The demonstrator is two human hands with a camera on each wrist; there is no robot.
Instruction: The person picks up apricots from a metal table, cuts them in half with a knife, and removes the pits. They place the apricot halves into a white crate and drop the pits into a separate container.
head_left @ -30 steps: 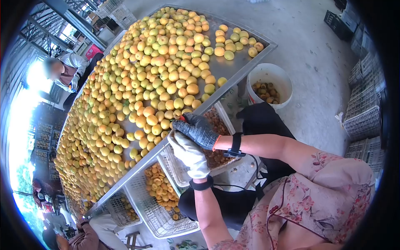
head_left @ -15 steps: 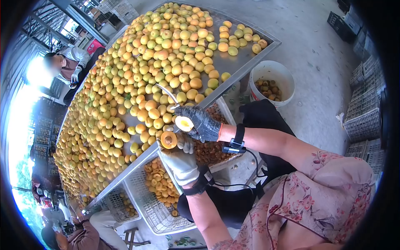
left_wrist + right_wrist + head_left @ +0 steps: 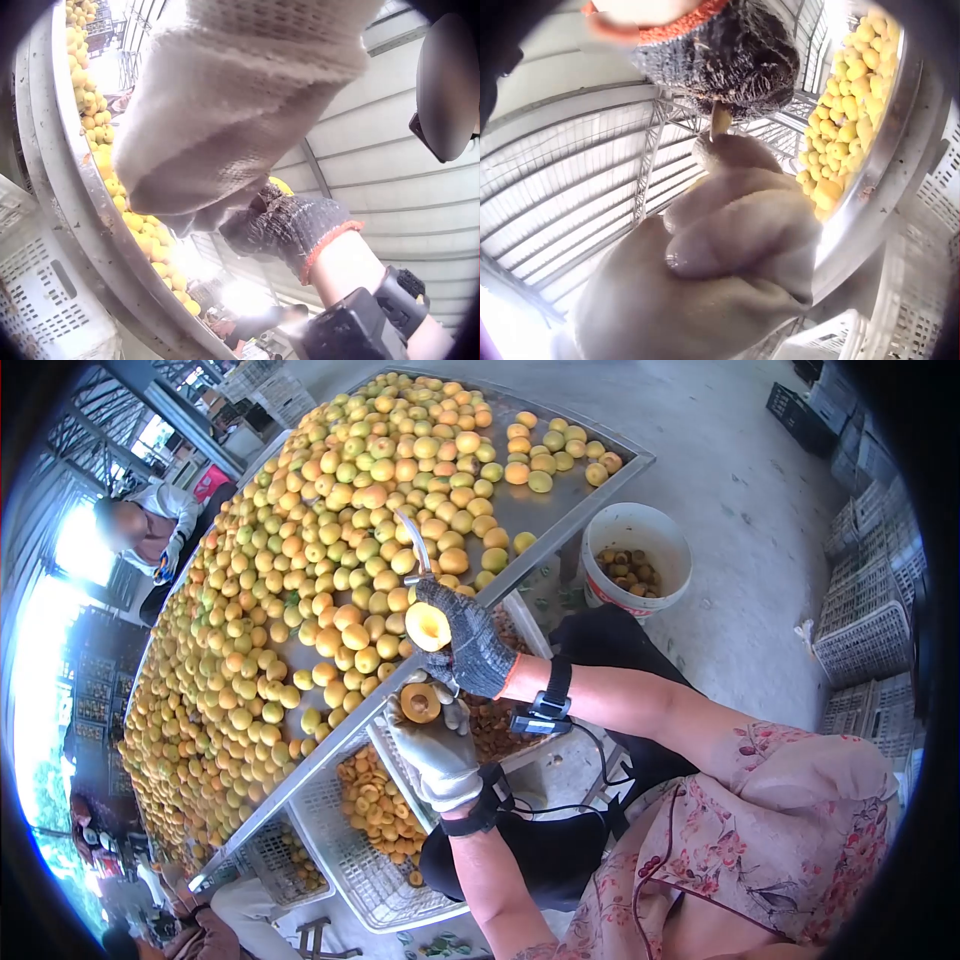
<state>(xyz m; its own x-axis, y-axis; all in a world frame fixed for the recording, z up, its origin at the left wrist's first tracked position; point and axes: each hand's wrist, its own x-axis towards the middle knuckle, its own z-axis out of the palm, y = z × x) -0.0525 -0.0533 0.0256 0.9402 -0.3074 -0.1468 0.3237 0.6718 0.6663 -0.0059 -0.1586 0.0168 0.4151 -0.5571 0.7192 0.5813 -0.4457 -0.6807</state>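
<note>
My left hand (image 3: 437, 752), in a white glove, holds an apricot half (image 3: 420, 702) with its brown pit showing upward. Just above it, my right hand (image 3: 478, 650) in a dark grey knitted glove grips a curved knife (image 3: 415, 545), its blade pointing away over the fruit. The same hand also holds a second apricot half (image 3: 428, 627), which has a pale hollow. In the left wrist view the white glove (image 3: 232, 112) fills the top and hides its fruit. The right wrist view has the white glove's curled fingers (image 3: 735, 217) below the grey glove (image 3: 727, 64).
A metal-rimmed table (image 3: 590, 510) carries a heap of whole apricots (image 3: 330, 540). Beneath its edge stand a white crate (image 3: 420, 905) with halved fruit and another crate with brown pits (image 3: 495, 730). A white bucket (image 3: 675, 545) stands at right; another person (image 3: 165, 525) sits across the table.
One second ago both hands were together at the table edge. They have since parted, showing an apricot half in each; the right hand has moved up and away with the knife, its blade now visible.
</note>
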